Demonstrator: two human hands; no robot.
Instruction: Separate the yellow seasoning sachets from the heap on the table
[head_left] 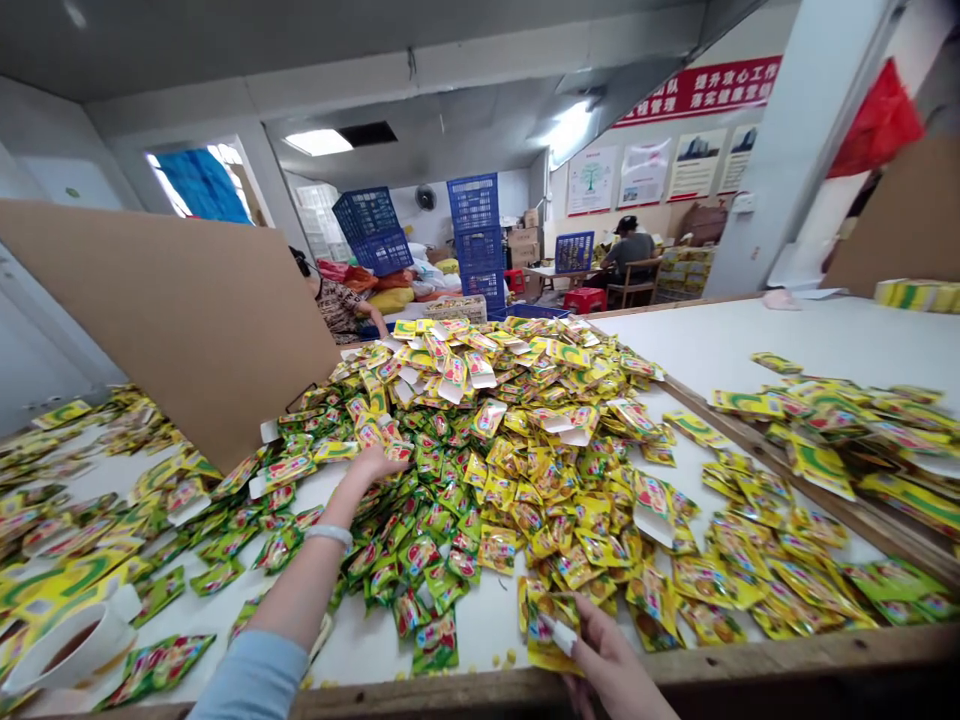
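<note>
My left hand [373, 466] reaches forward into the heap, where green sachets [442, 490] meet small yellow cartons [367, 428]. Its thumb points to the right and its other fingers are mostly hidden, so I cannot tell whether it grips a carton. A white bangle [328, 534] circles that wrist. Near the front edge, my right hand [604, 655] is closed on a yellow sachet [546, 622], thumb on top. White tape wraps one of its digits. Yellow sachets [570, 510] lie just beyond it, and the cartons, some with open white flaps, are piled at the back.
A cup of brown liquid [56, 650] stands at front left. A brown cardboard panel [187, 330] rises on the left. A wooden strip [795, 470] divides the white table [690, 345]. Blue crates [476, 240] are stacked behind. One person [345, 305] sits opposite, another [630, 255] farther back.
</note>
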